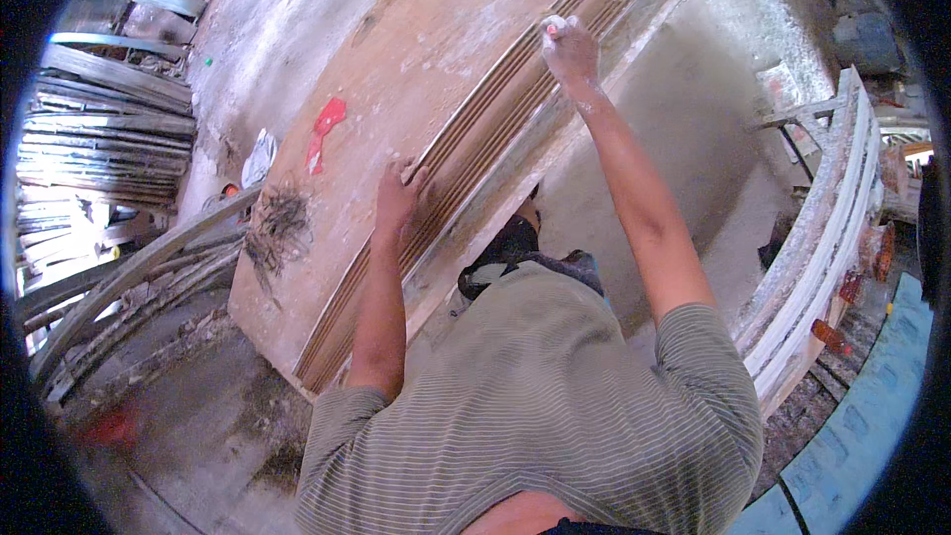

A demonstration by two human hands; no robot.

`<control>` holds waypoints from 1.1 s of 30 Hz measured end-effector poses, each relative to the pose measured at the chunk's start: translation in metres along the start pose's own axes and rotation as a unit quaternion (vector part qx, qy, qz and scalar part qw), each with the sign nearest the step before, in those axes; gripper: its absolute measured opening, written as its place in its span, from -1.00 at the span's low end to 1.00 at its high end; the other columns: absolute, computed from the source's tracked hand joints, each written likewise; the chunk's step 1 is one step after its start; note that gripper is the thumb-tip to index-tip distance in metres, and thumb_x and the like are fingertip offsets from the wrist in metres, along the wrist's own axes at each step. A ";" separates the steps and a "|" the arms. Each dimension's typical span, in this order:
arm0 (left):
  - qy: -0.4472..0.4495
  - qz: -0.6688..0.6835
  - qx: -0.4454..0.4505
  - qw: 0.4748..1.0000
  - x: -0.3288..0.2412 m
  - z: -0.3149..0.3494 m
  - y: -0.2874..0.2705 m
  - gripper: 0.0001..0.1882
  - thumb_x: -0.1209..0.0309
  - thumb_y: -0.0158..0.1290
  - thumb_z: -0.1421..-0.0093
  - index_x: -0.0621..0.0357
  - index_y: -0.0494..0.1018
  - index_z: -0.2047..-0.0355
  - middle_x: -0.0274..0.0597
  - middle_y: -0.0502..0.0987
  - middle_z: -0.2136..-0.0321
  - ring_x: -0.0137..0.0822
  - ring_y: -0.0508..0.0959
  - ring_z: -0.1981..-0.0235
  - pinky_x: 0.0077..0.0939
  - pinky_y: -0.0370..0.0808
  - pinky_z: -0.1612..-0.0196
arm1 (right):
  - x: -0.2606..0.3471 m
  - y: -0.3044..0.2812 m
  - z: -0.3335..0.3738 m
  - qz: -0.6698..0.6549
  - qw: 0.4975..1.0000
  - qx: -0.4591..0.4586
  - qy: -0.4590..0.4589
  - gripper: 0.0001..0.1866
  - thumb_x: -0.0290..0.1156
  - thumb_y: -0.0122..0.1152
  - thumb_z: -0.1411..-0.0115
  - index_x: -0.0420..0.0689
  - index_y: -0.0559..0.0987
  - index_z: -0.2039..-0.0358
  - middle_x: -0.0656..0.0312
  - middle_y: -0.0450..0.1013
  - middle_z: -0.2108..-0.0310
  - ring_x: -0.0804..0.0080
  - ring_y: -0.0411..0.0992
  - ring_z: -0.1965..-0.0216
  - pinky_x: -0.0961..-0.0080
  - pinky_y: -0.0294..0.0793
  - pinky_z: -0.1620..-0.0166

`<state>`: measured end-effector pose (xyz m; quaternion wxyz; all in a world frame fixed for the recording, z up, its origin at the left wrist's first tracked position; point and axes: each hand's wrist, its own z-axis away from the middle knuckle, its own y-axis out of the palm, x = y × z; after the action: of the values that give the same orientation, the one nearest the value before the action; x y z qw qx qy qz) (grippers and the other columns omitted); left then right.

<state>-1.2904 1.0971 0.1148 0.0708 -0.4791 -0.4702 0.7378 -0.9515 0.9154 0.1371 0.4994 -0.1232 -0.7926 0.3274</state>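
A long grooved brown moulding (475, 144) lies slantwise over a wide tan board (396, 69). At its far edge my left hand (397, 200) is closed, with the fingers curled over the rim. Farther up and to the right, my right hand (573, 57) is closed in a fist over the moulding. A small whitish wad (556, 26) with a reddish spot pokes out of that fist; its kind cannot be made out. White dust coats the right fingers and wrist.
On the board lie a torn red scrap (325, 129) and a dark bristly tuft (277, 233). Stacked strips (109, 134) and curved bars (149, 267) stand at the left. A curved white moulding (827, 238) rises at the right, near a light-blue strip (862, 426).
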 end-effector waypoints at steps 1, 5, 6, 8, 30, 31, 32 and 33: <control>-0.004 0.004 0.017 1.000 -0.002 -0.016 0.004 -0.60 0.22 0.18 -0.13 0.25 0.52 0.11 0.06 0.54 0.13 -0.07 0.54 0.08 -0.28 0.42 -0.03 | 0.000 -0.013 -0.009 0.047 0.998 -0.012 -0.030 -0.82 -0.31 0.11 -0.12 -0.06 0.65 0.38 0.02 0.56 0.43 0.17 0.55 0.37 0.32 0.51 0.26; -0.031 0.081 0.003 0.996 -0.047 -0.075 0.032 -0.71 0.30 0.14 -0.18 0.25 0.55 0.18 0.01 0.60 0.22 -0.18 0.60 0.19 -0.34 0.49 0.09 | 0.023 -0.031 0.018 -0.156 0.965 0.201 -0.067 -0.84 -0.32 0.24 -0.09 -0.07 0.66 0.34 0.13 0.57 0.38 0.38 0.55 0.32 0.40 0.51 0.23; -0.040 0.118 0.007 0.992 -0.056 -0.092 0.042 -0.72 0.32 0.13 -0.18 0.25 0.55 0.17 0.00 0.60 0.22 -0.20 0.60 0.19 -0.36 0.50 0.10 | 0.009 -0.010 0.041 -0.191 0.946 0.247 -0.087 -0.84 -0.34 0.29 -0.06 -0.10 0.65 0.35 0.17 0.56 0.40 0.42 0.53 0.32 0.42 0.49 0.20; -0.038 0.168 0.033 0.984 -0.059 -0.125 0.068 -0.72 0.34 0.12 -0.19 0.26 0.54 0.16 -0.02 0.60 0.22 -0.26 0.59 0.20 -0.38 0.50 0.13 | 0.001 -0.003 0.068 -0.226 0.901 0.363 -0.074 -0.83 -0.35 0.34 -0.04 -0.13 0.64 0.36 0.23 0.55 0.41 0.46 0.50 0.33 0.44 0.48 0.18; -0.116 0.129 -0.084 0.981 -0.126 -0.203 0.139 -0.79 0.30 0.02 -0.29 0.18 0.55 0.27 -0.15 0.56 0.50 -0.40 0.50 0.49 -0.47 0.39 0.42 | -0.120 -0.050 -0.200 -0.249 0.916 0.312 0.029 -0.82 -0.39 0.15 -0.02 -0.15 0.64 0.40 0.13 0.58 0.41 0.36 0.54 0.38 0.42 0.52 0.24; -0.105 0.140 -0.102 0.979 -0.133 -0.210 0.143 -0.81 0.33 0.04 -0.28 0.19 0.55 0.27 -0.17 0.56 0.51 -0.44 0.49 0.50 -0.50 0.38 0.43 | -0.141 -0.065 -0.240 -0.155 0.945 0.278 0.079 -0.82 -0.41 0.09 -0.05 -0.15 0.65 0.42 0.14 0.59 0.45 0.42 0.54 0.40 0.46 0.52 0.27; -0.090 0.154 -0.094 0.979 -0.146 -0.224 0.148 -0.82 0.34 0.05 -0.27 0.20 0.54 0.26 -0.17 0.56 0.51 -0.44 0.48 0.51 -0.50 0.38 0.43 | -0.175 -0.078 -0.280 -0.095 0.957 0.258 0.087 -0.79 -0.40 0.06 -0.09 -0.15 0.65 0.41 0.12 0.58 0.45 0.45 0.53 0.40 0.46 0.51 0.28; -0.077 0.170 -0.088 0.978 -0.165 -0.246 0.153 -0.82 0.36 0.06 -0.26 0.21 0.53 0.26 -0.17 0.56 0.50 -0.44 0.47 0.52 -0.50 0.38 0.43 | -0.205 -0.093 -0.315 -0.065 0.976 0.194 0.078 -0.79 -0.40 0.05 -0.10 -0.14 0.65 0.36 0.11 0.58 0.44 0.43 0.54 0.39 0.45 0.51 0.27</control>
<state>-0.9596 1.0753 0.0794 -0.1344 -0.4984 -0.4489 0.7294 -0.5680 0.8623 0.1411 0.5943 0.0020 -0.6791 0.4310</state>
